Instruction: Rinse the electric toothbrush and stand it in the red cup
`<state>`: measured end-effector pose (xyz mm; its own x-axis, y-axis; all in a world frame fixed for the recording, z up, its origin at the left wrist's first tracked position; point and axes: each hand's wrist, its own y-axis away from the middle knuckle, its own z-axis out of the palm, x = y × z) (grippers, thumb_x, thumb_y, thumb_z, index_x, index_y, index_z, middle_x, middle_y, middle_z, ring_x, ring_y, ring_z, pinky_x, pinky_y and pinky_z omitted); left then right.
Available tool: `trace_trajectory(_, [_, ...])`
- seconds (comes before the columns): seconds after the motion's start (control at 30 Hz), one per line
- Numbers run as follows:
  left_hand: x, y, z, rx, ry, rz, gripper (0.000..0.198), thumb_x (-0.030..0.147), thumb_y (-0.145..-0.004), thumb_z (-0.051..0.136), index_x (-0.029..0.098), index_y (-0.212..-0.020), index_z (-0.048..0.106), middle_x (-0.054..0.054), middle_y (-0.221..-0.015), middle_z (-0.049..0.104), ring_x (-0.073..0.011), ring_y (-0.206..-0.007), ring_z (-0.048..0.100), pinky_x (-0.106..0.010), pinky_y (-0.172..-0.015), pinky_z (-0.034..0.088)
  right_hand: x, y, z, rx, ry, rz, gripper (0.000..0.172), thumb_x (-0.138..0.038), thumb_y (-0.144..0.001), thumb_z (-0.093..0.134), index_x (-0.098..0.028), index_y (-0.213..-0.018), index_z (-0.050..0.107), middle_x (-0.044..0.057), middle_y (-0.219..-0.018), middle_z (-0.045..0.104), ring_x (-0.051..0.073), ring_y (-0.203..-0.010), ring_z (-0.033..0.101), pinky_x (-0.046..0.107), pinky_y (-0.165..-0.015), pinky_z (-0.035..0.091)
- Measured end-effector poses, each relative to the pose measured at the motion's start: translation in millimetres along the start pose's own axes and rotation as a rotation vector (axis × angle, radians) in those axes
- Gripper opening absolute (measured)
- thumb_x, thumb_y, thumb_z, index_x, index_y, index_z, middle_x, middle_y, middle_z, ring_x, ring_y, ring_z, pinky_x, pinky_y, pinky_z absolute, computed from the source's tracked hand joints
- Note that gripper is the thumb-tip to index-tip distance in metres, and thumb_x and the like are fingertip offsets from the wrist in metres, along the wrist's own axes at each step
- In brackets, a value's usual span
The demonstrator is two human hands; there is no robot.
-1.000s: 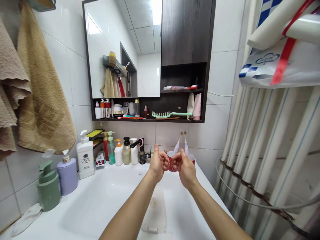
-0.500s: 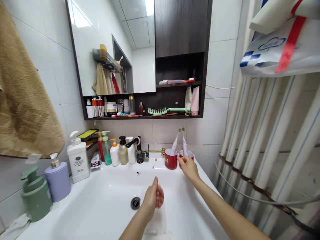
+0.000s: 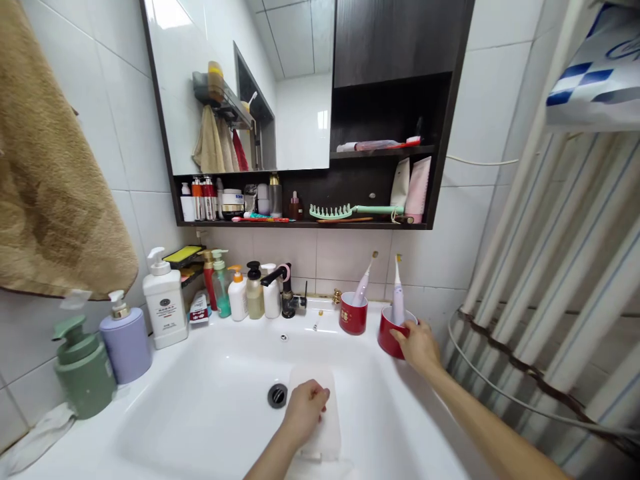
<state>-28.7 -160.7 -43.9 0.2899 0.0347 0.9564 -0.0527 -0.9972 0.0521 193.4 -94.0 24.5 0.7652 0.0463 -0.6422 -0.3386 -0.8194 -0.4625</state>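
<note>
My right hand (image 3: 421, 347) pinches the rim of a red cup (image 3: 390, 339) on the sink's right edge. In that cup a pale electric toothbrush (image 3: 398, 301) stands bristles up. To its left is a second red cup (image 3: 353, 320) with gold marks, and another pale electric toothbrush (image 3: 362, 291) leans in it. My left hand (image 3: 305, 412) hovers over the white basin (image 3: 200, 407), its fingers curled closed with nothing visible in them. Beneath that hand lies a flat translucent whitish piece (image 3: 330, 430), partly hidden by it.
A black faucet (image 3: 289, 297) rises behind the basin, with the drain (image 3: 277, 396) below. Several pump bottles (image 3: 237, 297) line the left rim. Above hangs a mirror cabinet (image 3: 300, 225) with toiletries and a green hairbrush (image 3: 330, 213). White pipes (image 3: 545, 253) stand at right.
My right hand has moved the right-hand cup, toothbrush inside, rightward and nearer, away from the other cup. My left hand has curled further closed. The view has shifted slightly.
</note>
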Motion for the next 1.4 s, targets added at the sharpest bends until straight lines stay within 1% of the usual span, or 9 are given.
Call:
trace_trajectory(0.2, [2,3,-1.6,0.098,0.037,0.053,0.015,0.027,-0.064,0.039,0.017,-0.053,0.041,0.004,-0.049,0.044,-0.0079,-0.043,0.041,-0.021,-0.048,0.033,-16,59,-7,-0.159,0.056,-0.123,0.011,-0.028,-0.06,0.047,-0.019,-0.063,0.052,0.009,-0.109,0.037,0.023,-0.089,0.046,0.033,-0.07,0.038])
trace_trajectory(0.37, [6,8,-5.5,0.244,-0.011,0.151,0.015,0.029,-0.065,0.038,0.017,-0.063,0.046,0.001,-0.057,0.049,-0.0113,-0.057,0.047,-0.023,-0.057,0.036,-36,107,20,-0.317,-0.088,-0.205,0.009,-0.024,-0.061,0.046,-0.018,-0.065,0.051,0.011,-0.111,0.036,0.023,-0.096,0.043,0.031,-0.077,0.036])
trace_trajectory(0.47, [7,10,-8.5,0.307,-0.045,0.208,0.023,0.03,-0.065,0.039,0.014,-0.079,0.048,-0.005,-0.079,0.055,-0.013,-0.071,0.049,-0.024,-0.067,0.036,-43,127,38,-0.398,-0.166,-0.202,0.009,-0.02,-0.061,0.044,-0.017,-0.066,0.052,0.012,-0.112,0.035,0.023,-0.096,0.043,0.031,-0.077,0.036])
trace_trajectory(0.57, [6,11,-10.4,0.297,-0.072,0.229,0.033,0.03,-0.066,0.038,0.012,-0.092,0.046,-0.009,-0.095,0.051,-0.0146,-0.083,0.047,-0.025,-0.071,0.035,-46,138,50,-0.447,-0.192,-0.218,0.009,-0.018,-0.061,0.043,-0.018,-0.066,0.051,0.011,-0.111,0.036,0.021,-0.093,0.046,0.029,-0.074,0.037])
trace_trajectory(0.8, [-1,4,-13.6,0.308,-0.114,0.224,0.038,0.028,-0.064,0.041,0.013,-0.099,0.046,-0.008,-0.1,0.051,-0.0179,-0.094,0.042,-0.027,-0.078,0.031,-58,139,60,-0.473,-0.1,-0.261,0.011,-0.018,-0.063,0.039,-0.017,-0.067,0.049,0.011,-0.113,0.035,0.016,-0.085,0.05,0.024,-0.069,0.038])
trace_trajectory(1.0, [-12,-8,-17.4,0.365,0.081,0.199,0.036,0.028,-0.063,0.043,0.013,-0.094,0.052,-0.008,-0.095,0.055,-0.0195,-0.092,0.045,-0.028,-0.078,0.031,-75,124,59,-0.417,0.027,-0.305,0.036,-0.027,-0.064,0.04,-0.013,-0.097,0.048,0.015,-0.114,0.039,0.023,-0.107,0.032,0.032,-0.084,0.029])
trace_trajectory(1.13, [-13,-11,-18.5,0.39,0.187,0.233,0.031,0.027,-0.063,0.045,0.014,-0.088,0.056,-0.008,-0.091,0.057,-0.0189,-0.089,0.046,-0.028,-0.08,0.031,-87,119,68,-0.418,0.045,-0.329,0.028,-0.024,-0.063,0.042,-0.015,-0.085,0.056,0.014,-0.105,0.048,0.028,-0.102,0.036,0.039,-0.079,0.029])
trace_trajectory(1.23, [-10,-11,-19.5,0.398,0.264,0.27,0.029,0.027,-0.062,0.047,0.014,-0.086,0.057,-0.008,-0.091,0.057,-0.018,-0.088,0.047,-0.028,-0.08,0.031,-98,118,72,-0.384,0.016,-0.34,0.028,-0.02,-0.065,0.039,-0.014,-0.087,0.054,0.014,-0.104,0.049,0.028,-0.1,0.038,0.04,-0.078,0.029])
trace_trajectory(1.4, [1,-8,-25.9,0.427,0.485,0.255,0.034,0.031,-0.061,0.05,0.015,-0.09,0.055,-0.01,-0.098,0.053,-0.0177,-0.093,0.045,-0.026,-0.08,0.032,-119,105,51,-0.333,-0.077,-0.382,0.02,-0.025,-0.072,0.033,-0.015,-0.08,0.048,0.008,-0.079,0.057,0.019,-0.079,0.049,0.029,-0.069,0.034])
